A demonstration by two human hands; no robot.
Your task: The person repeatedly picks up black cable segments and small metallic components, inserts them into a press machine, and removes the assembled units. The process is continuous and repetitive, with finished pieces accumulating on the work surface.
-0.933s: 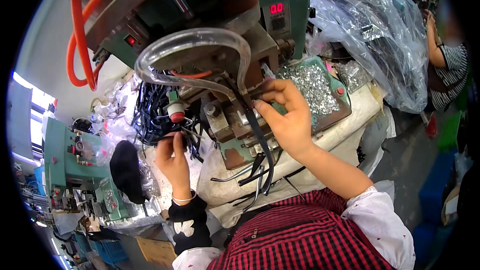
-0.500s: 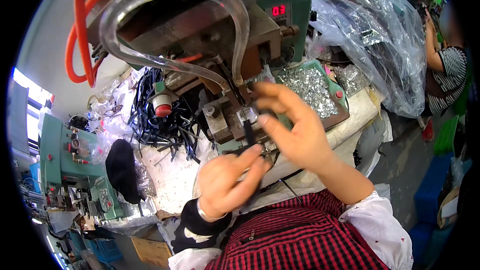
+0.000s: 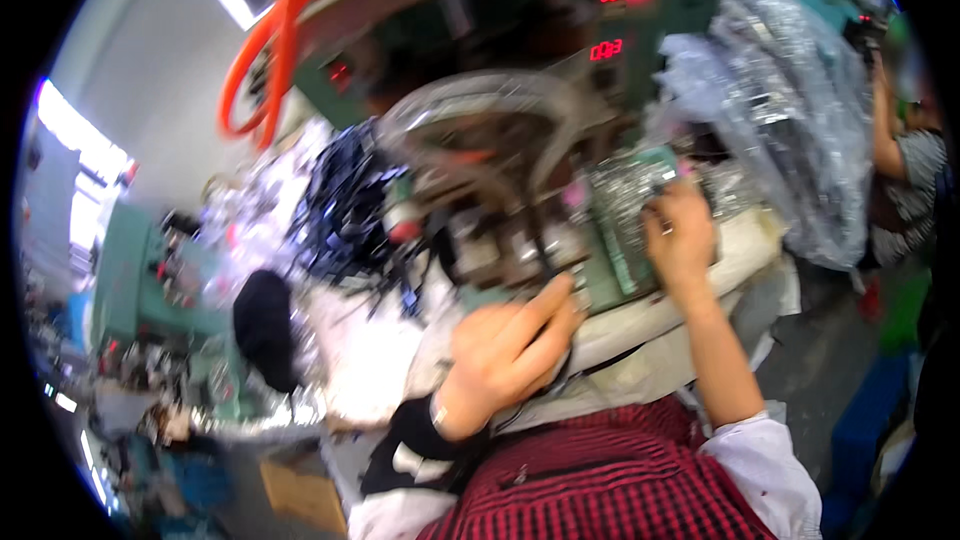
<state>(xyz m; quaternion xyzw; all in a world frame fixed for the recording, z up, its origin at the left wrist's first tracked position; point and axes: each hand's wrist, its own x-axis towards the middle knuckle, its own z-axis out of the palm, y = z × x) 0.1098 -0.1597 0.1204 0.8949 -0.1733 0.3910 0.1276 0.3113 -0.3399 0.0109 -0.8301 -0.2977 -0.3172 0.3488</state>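
Note:
A narrow black strap (image 3: 545, 265) runs from the fingers of my left hand (image 3: 508, 345) up to the work area of a press (image 3: 490, 250). The left hand is closed on the strap, its thumb and forefinger pressed together just in front of the press. Further right, my right hand (image 3: 688, 240) is at a green-edged tray (image 3: 612, 258) of small silvery metal pieces (image 3: 628, 185). Its fingertips are bent in a pinch above the pieces. What lies between them is too blurred to make out. A clear looped tube (image 3: 480, 95) partly hides the press.
A heap of black straps (image 3: 345, 210) lies left of the press, near a red button (image 3: 404, 231). An orange hose (image 3: 240, 75) hangs at upper left. Clear plastic sheeting (image 3: 800, 130) bulges on the right. Beyond it stands another person (image 3: 905, 170). A black cloth-like item (image 3: 265, 330) lies left.
My right hand has moved right, from the press to the tray of metal pieces. The left hand stays at the strap. The whole view has shifted and blurred.

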